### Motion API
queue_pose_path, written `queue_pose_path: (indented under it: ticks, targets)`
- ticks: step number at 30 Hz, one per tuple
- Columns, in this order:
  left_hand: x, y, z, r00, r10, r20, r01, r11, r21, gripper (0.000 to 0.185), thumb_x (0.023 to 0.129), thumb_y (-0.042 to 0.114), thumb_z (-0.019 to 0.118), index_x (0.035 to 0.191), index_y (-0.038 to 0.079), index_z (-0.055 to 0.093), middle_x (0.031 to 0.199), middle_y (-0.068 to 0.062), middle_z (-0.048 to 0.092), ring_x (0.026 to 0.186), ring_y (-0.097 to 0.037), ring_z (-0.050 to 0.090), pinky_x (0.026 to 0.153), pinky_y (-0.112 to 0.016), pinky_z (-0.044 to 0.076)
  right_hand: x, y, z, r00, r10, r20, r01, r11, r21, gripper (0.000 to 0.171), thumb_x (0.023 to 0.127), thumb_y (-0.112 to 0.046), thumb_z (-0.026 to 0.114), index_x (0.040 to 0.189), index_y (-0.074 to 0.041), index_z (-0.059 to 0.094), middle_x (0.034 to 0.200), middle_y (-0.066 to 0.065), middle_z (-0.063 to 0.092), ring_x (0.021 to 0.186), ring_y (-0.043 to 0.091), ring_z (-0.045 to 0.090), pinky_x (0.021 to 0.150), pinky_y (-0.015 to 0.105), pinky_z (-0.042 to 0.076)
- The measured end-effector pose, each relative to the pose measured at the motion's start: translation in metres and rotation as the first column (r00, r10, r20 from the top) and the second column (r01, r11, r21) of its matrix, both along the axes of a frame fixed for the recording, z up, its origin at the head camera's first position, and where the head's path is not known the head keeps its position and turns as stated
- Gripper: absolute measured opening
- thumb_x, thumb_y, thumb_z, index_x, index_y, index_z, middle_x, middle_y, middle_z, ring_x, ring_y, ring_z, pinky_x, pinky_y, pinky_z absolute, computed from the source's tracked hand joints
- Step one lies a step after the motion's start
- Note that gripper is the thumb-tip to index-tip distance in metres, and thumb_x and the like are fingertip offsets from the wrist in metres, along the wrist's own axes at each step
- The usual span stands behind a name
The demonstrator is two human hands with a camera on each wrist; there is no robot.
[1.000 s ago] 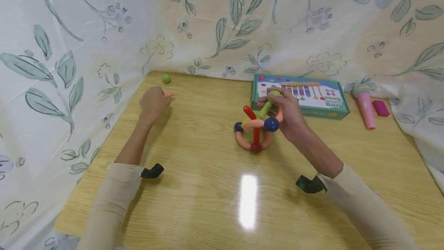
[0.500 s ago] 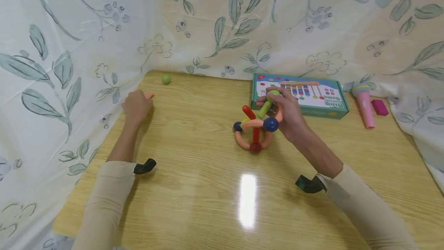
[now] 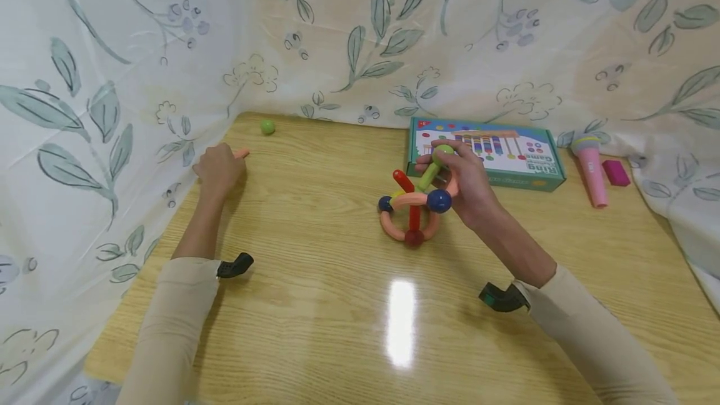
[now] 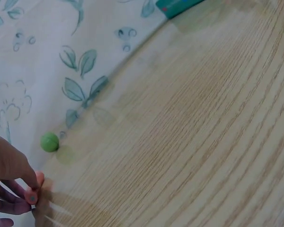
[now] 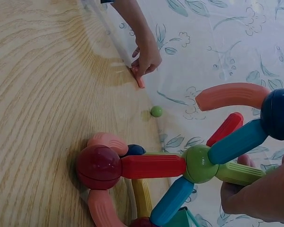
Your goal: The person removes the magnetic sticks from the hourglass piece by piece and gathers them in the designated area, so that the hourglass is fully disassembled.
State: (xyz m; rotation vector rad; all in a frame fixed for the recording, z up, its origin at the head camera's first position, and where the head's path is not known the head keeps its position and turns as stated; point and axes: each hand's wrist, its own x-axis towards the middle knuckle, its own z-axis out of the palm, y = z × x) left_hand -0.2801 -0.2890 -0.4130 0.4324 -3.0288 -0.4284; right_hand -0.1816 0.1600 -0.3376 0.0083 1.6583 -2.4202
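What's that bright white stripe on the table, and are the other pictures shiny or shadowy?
Head view: white glare on the glossy table, probably a light reflecting; left wrist view: dimmer, with a shadow beside the left hand; right wrist view: also dimmer, with soft shine on the dark red ball.

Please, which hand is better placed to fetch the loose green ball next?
Probably the left hand: it is nearer to the loose green ball, though it pinches an orange piece. The right hand is farther away and holds the stick-and-ball model.
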Motion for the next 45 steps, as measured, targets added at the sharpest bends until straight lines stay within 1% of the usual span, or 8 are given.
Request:
queue_pose_path:
  ticks: [14,22,28,35,38,40,43,45]
  targets:
    - [0.002,0.002,0.007,0.999,-0.031,0.039,0.032,0.999,-0.012,0.056,0.091,0.047,0.044,0.091,-0.007,0.056,0.093,-0.032,0.054,0.091,-0.05,0.052,0.074,-0.063,0.037,0.0,0.003,0.002,1.0,-0.006,0.018,0.005,1.0,0.014,0.029,0.095,-0.02,0.049,0.121,-0.008,0.044,0.102,0.016,0.063,0.098,0.031,0.061,0.099,0.044,0.034]
    - [0.003,0.002,0.007,0.999,-0.032,0.028,0.032,0.999,-0.011,0.035,0.087,0.027,0.045,0.087,-0.007,0.055,0.092,-0.031,0.054,0.089,-0.05,0.052,0.073,-0.063,0.037,0.001,0.004,0.001,1.0,-0.014,0.021,0.014,1.0,0.006,0.026,0.094,-0.019,0.051,0.117,-0.009,0.045,0.101,0.014,0.063,0.096,0.029,0.061,0.089,0.036,0.04]
    - [0.002,0.003,0.008,0.998,-0.034,0.046,0.035,0.999,-0.029,0.041,0.09,0.034,0.047,0.097,-0.006,0.052,0.096,-0.031,0.053,0.092,-0.05,0.051,0.078,-0.065,0.033,0.0,0.003,0.001,1.0,-0.004,0.015,0.004,1.0,0.018,0.03,0.095,-0.02,0.049,0.122,-0.009,0.045,0.105,0.017,0.062,0.097,0.029,0.061,0.09,0.037,0.04]
    - [0.002,0.05,0.028,0.983,-0.174,-0.053,0.167,0.98,-0.107,0.052,0.089,0.036,0.055,0.121,-0.003,0.046,0.109,-0.029,0.049,0.098,-0.05,0.048,0.079,-0.068,0.033,0.0,0.004,0.0,0.999,0.029,-0.025,-0.029,1.0,0.008,0.04,0.097,-0.035,0.041,0.126,-0.009,0.037,0.11,0.021,0.057,0.1,0.031,0.059,0.097,0.043,0.033]
    - [0.004,0.086,0.046,0.928,-0.364,-0.075,0.363,0.931,-0.031,0.053,0.089,0.041,0.054,0.125,0.002,0.048,0.11,-0.022,0.055,0.095,-0.04,0.054,0.076,-0.057,0.043,0.0,0.004,0.001,1.0,0.025,-0.017,-0.025,1.0,0.003,0.039,0.096,-0.037,0.042,0.124,-0.01,0.039,0.109,0.02,0.057,0.1,0.031,0.059,0.097,0.044,0.033]
    - [0.009,0.112,0.061,0.852,-0.517,-0.081,0.523,0.849,0.081,0.053,0.089,0.045,0.053,0.126,0.007,0.05,0.108,-0.015,0.059,0.093,-0.03,0.057,0.074,-0.047,0.047,0.0,0.003,0.001,1.0,0.024,-0.01,-0.024,1.0,-0.001,0.037,0.096,-0.037,0.043,0.122,-0.01,0.04,0.108,0.02,0.058,0.098,0.031,0.059,0.096,0.044,0.033]
    - [0.024,0.15,0.081,0.671,-0.73,-0.13,0.738,0.642,0.205,0.047,0.088,0.049,0.052,0.121,0.014,0.052,0.101,-0.003,0.06,0.09,-0.016,0.057,0.075,-0.035,0.047,-0.001,0.003,0.001,1.0,0.02,-0.014,-0.02,1.0,0.004,0.037,0.096,-0.037,0.042,0.121,-0.009,0.04,0.107,0.021,0.058,0.095,0.03,0.06,0.095,0.045,0.033]
    - [0.038,0.173,0.094,0.547,-0.819,-0.173,0.834,0.513,0.205,0.042,0.088,0.049,0.052,0.116,0.017,0.054,0.098,0.003,0.059,0.088,-0.01,0.056,0.075,-0.03,0.046,-0.001,0.002,0.0,1.0,0.017,-0.019,-0.017,1.0,0.013,0.038,0.097,-0.037,0.041,0.121,-0.008,0.04,0.107,0.021,0.057,0.094,0.029,0.06,0.095,0.046,0.033]
